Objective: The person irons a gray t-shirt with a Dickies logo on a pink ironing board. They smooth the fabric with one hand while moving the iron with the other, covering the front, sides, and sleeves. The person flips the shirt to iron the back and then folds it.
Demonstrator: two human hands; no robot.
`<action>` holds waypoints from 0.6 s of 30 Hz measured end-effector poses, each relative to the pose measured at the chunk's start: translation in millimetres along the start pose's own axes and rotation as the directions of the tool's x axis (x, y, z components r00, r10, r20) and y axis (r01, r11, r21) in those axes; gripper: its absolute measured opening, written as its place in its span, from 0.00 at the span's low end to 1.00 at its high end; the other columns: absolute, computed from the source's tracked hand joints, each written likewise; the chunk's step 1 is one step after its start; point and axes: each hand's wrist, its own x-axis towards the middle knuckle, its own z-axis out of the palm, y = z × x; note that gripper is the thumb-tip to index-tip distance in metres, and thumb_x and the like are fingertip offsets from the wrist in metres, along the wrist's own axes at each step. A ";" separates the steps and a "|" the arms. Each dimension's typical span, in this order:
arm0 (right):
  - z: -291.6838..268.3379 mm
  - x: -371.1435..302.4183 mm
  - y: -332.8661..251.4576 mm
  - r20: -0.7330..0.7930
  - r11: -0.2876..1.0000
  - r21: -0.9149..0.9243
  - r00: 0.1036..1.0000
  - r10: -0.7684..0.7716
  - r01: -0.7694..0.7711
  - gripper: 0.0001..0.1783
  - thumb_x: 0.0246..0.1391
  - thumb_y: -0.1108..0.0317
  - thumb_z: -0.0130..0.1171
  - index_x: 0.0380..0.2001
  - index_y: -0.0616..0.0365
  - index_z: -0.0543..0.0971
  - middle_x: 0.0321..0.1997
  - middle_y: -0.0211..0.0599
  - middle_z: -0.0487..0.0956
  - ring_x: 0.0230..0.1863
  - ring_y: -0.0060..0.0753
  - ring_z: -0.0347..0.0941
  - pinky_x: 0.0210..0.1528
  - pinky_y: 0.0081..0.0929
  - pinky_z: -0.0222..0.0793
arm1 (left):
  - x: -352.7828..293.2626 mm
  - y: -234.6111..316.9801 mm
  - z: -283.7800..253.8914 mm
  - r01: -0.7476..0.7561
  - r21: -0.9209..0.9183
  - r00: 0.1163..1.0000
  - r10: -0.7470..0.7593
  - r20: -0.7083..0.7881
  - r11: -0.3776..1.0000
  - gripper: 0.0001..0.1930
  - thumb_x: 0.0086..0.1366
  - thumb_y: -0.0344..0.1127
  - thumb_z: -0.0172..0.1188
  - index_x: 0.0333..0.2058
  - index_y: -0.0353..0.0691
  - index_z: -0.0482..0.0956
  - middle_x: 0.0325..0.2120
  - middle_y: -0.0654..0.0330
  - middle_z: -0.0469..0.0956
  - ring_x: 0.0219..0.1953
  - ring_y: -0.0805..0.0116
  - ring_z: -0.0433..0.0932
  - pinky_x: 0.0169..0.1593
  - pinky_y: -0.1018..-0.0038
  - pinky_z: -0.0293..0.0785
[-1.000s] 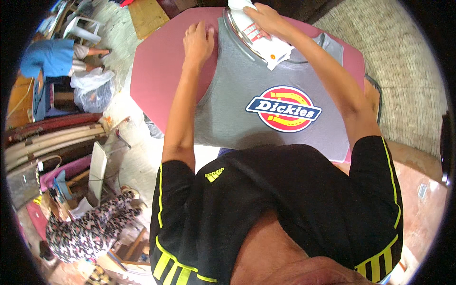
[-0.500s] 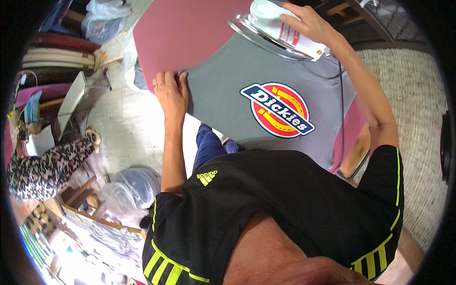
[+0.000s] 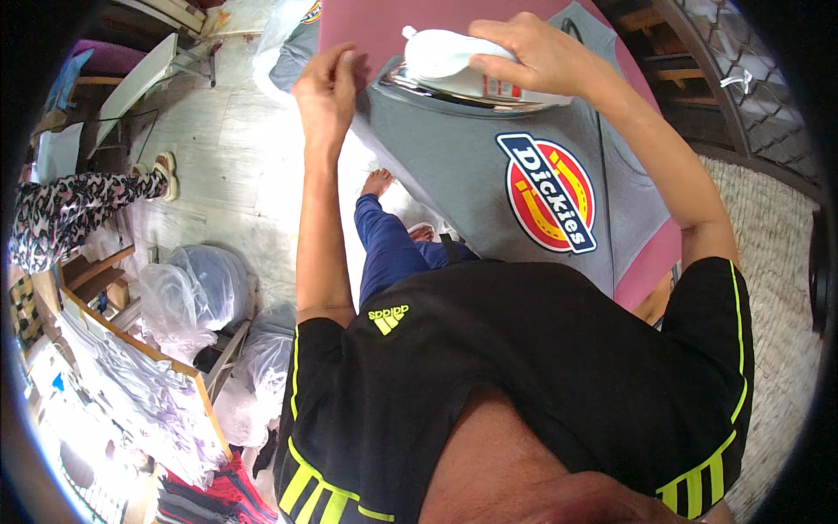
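My right hand (image 3: pixel 543 57) is wrapped round the handle of a white iron (image 3: pixel 436 54) with a shiny metal base. The iron rests on a grey T-shirt (image 3: pixel 454 148) that lies over a maroon ironing board (image 3: pixel 388 24). A red, yellow and blue printed badge (image 3: pixel 548 194) shows on the shirt, nearer to me than the iron. My left hand (image 3: pixel 325 92) is raised beside the iron's tip at the left edge of the board, its fingers loosely bent and apart, with nothing seen in them. A dark cord (image 3: pixel 603 175) runs over the shirt at the right.
Another grey garment (image 3: pixel 298 57) with clear plastic hangs beyond the board's left side. Plastic-wrapped bundles (image 3: pixel 205 284) and a wooden-edged table (image 3: pixel 140 349) of pale cloth stand at the left. Another person's patterned trouser leg (image 3: pixel 87 205) shows there. A metal lattice (image 3: pixel 742 74) is at the far right.
The iron has moved left and nearer to me, toward the shirt's left edge. My left hand has lifted off the cloth. The shirt and its badge appear turned as the view shifted.
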 end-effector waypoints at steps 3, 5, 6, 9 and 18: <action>6.4 24.0 -12.4 -0.024 0.996 0.072 0.998 0.053 -0.051 0.18 0.63 0.55 0.54 0.34 0.62 0.75 0.28 0.52 0.77 0.29 0.50 0.76 0.31 0.39 0.69 | -14.4 17.2 -10.0 -0.125 0.216 0.985 0.146 -0.087 0.968 0.09 0.68 0.33 0.57 0.40 0.35 0.83 0.33 0.54 0.82 0.34 0.62 0.80 0.38 0.69 0.75; 2.1 34.5 -19.5 -0.012 0.974 0.144 0.983 0.181 -0.177 0.20 0.60 0.52 0.55 0.35 0.62 0.76 0.33 0.60 0.79 0.35 0.63 0.77 0.36 0.49 0.71 | -34.3 44.1 -8.2 -0.181 0.225 0.982 0.189 -0.014 0.957 0.08 0.67 0.32 0.57 0.37 0.36 0.83 0.31 0.55 0.81 0.35 0.61 0.79 0.39 0.68 0.73; -0.4 29.5 -15.2 -0.025 0.965 0.145 0.974 0.224 -0.218 0.21 0.60 0.51 0.54 0.35 0.62 0.76 0.33 0.62 0.79 0.37 0.63 0.77 0.37 0.50 0.71 | -46.3 53.5 1.9 -0.264 0.102 0.964 0.259 0.060 0.959 0.07 0.66 0.32 0.58 0.35 0.37 0.82 0.30 0.55 0.80 0.35 0.59 0.79 0.39 0.67 0.72; -11.1 -1.4 -3.8 -0.227 0.952 0.093 0.925 0.304 -0.290 0.22 0.61 0.50 0.53 0.35 0.62 0.76 0.34 0.63 0.79 0.39 0.64 0.77 0.40 0.50 0.71 | -78.4 73.7 48.3 -0.422 -0.102 0.807 0.425 0.411 0.901 0.08 0.63 0.35 0.62 0.34 0.37 0.82 0.32 0.56 0.81 0.41 0.55 0.78 0.47 0.61 0.69; -115.7 -202.6 -111.1 -0.341 0.587 0.054 0.538 0.771 -0.808 0.21 0.62 0.51 0.55 0.36 0.63 0.76 0.29 0.49 0.79 0.33 0.44 0.79 0.37 0.40 0.72 | -225.6 156.3 189.5 -0.098 -0.734 -0.062 0.732 0.679 0.673 0.40 0.65 0.60 0.57 0.64 0.34 0.63 0.64 0.39 0.62 0.66 0.42 0.62 0.68 0.50 0.54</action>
